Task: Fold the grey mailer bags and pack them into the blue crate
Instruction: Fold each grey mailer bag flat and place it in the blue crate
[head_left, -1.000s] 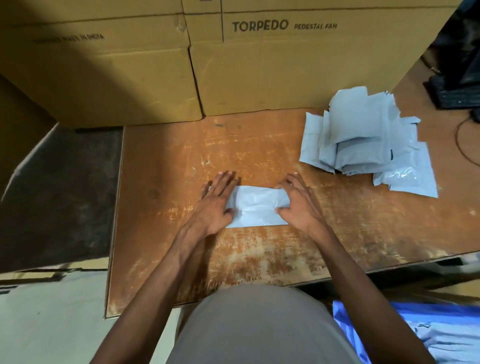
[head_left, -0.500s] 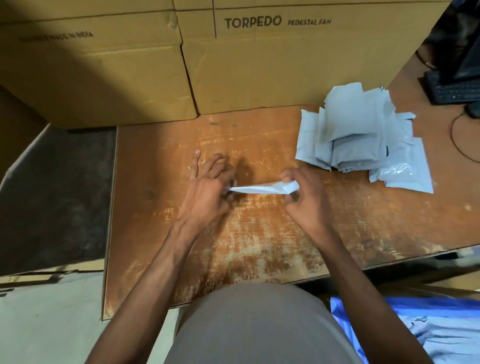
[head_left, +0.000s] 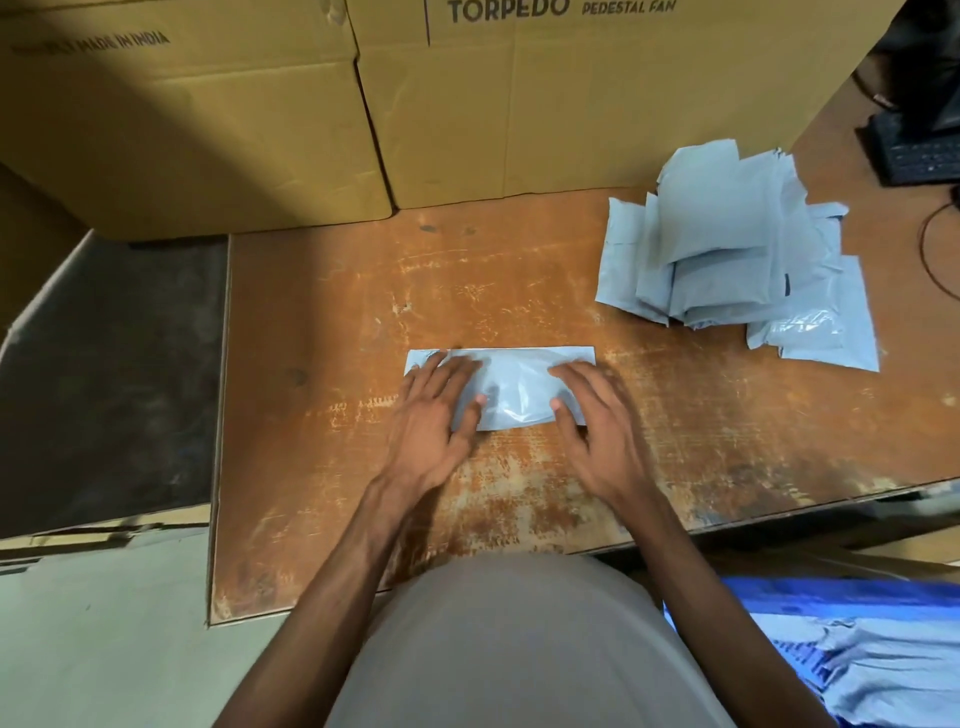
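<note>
A folded grey mailer bag (head_left: 511, 384) lies flat as a long strip in the middle of the worn wooden table (head_left: 322, 332). My left hand (head_left: 434, 421) presses on its left end with straight fingers. My right hand (head_left: 597, 431) presses flat on its right end. A loose pile of grey mailer bags (head_left: 727, 260) sits at the table's back right. The blue crate (head_left: 852, 613) shows at the bottom right below the table edge, with grey bags inside.
Large cardboard boxes (head_left: 571, 104) stand along the back of the table. A black keyboard (head_left: 919, 150) and a cable lie at the far right. A dark surface (head_left: 104, 374) lies left of the table, lower down.
Half a second ago both hands held the bag lifted by its ends, seen edge-on. Now it lies flat again as a longer strip, and both hands press down on it.
</note>
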